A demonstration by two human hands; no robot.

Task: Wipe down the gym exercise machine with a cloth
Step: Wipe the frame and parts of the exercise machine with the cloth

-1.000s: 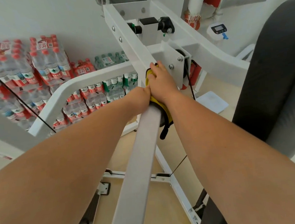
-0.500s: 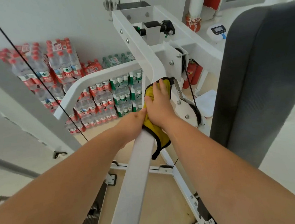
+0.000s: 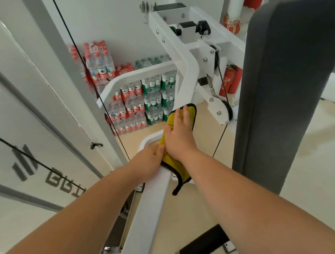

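Cloth (image 3: 192, 115), yellow with black edging, lies draped over the machine's white bar (image 3: 149, 208), pressed flat beneath the right grip (image 3: 180, 139), whose fingers are straight. Left grip (image 3: 150, 158) rests on the bar just beside it, thumb apparently touching the cloth. Whether its hidden fingers clasp the bar cannot be told.

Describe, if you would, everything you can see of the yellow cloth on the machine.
The yellow cloth is a soft-looking rag with black edging and a black loop hanging from its lower end. It lies draped over the sloping white bar, its lower end drooping off the right side. The right hand presses it flat with straight fingers; the left hand touches its left edge.
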